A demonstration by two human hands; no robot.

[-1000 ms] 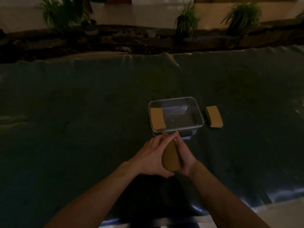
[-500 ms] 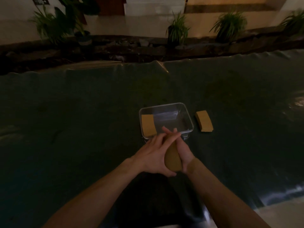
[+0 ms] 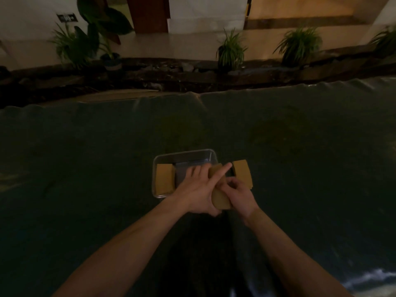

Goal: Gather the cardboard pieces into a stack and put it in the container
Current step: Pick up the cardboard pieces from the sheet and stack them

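while both hands (image 3: 216, 189) pinch cardboard stack (image 3: 220, 199), over container (image 3: 184, 154)

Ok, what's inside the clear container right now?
One cardboard stack lies along the left wall of the container. The left hand covers its near-right part, so anything beneath there is hidden.
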